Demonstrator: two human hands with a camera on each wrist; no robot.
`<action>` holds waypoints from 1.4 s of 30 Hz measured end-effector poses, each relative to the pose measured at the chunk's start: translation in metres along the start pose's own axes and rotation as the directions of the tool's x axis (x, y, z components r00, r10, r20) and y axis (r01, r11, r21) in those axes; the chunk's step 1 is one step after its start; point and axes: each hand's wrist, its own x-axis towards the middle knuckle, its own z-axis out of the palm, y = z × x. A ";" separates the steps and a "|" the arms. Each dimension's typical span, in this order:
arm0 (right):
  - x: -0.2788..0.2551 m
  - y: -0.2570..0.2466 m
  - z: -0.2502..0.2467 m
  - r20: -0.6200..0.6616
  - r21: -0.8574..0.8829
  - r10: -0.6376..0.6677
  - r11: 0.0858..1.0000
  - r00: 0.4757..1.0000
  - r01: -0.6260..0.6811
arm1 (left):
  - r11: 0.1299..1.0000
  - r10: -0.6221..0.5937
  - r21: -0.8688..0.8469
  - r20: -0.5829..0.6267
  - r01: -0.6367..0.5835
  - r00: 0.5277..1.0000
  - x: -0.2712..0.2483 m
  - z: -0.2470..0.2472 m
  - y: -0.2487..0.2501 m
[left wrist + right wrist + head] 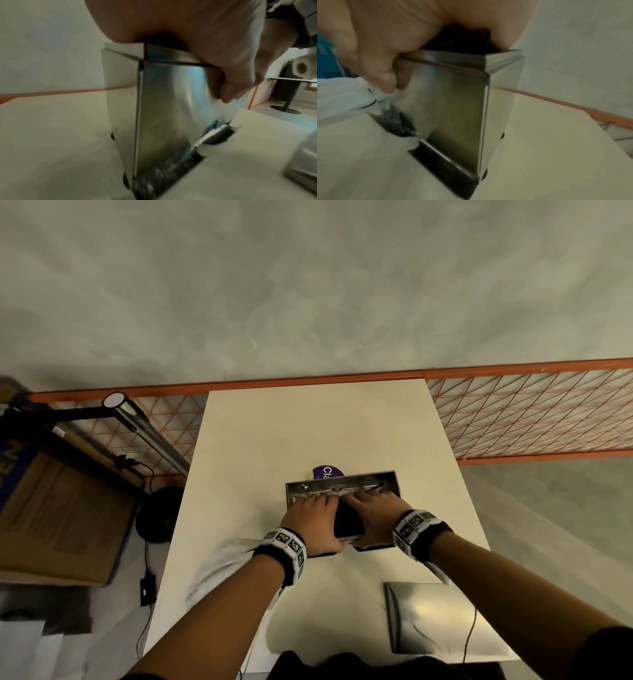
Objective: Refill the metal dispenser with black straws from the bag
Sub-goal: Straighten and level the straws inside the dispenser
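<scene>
The open-topped metal dispenser point(390, 479) stands mid-table. A dark bundle of black straws point(347, 523) sits in its top, between my hands. My left hand point(308, 518) and right hand point(373, 511) lie over the opening, fingers stretched forward onto crinkled clear plastic inside. In the left wrist view my palm point(188, 33) covers the rim and the thumb hangs down the dispenser's steel front point(171, 101). The right wrist view shows the same from the other side, with my palm point(385, 33) over the dispenser point(450, 101). Black straws point(164, 175) lie in the bottom tray. A purple-labelled bag point(327, 472) peeks out behind.
The dispenser's metal lid point(435, 614) lies near the white table's point(308, 422) front right corner. A white plastic bag point(219, 566) lies by my left wrist. An orange wire-mesh rack point(531, 412) runs behind the table. A cardboard box point(58, 508) and lamp point(144, 426) stand left.
</scene>
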 end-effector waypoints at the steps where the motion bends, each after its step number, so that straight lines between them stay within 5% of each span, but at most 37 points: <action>1: -0.004 -0.001 0.007 -0.007 -0.022 0.002 1.000 1.000 -0.002 | 1.000 0.007 0.031 -0.012 -0.007 1.000 -0.005 0.005 0.002; 16: -0.032 -0.017 0.035 -0.018 -0.027 0.007 1.000 1.000 -0.008 | 1.000 0.012 0.003 0.153 -0.013 0.988 -0.025 0.022 0.013; 25: -0.027 -0.015 0.035 0.012 0.009 0.049 0.999 0.999 -0.049 | 0.996 0.056 0.068 0.043 -0.059 0.998 -0.026 0.024 0.012; 42: -0.043 -0.021 0.043 -0.180 -0.069 -0.050 0.997 0.982 0.038 | 0.986 0.095 0.146 -0.129 -0.076 0.987 -0.046 0.033 0.018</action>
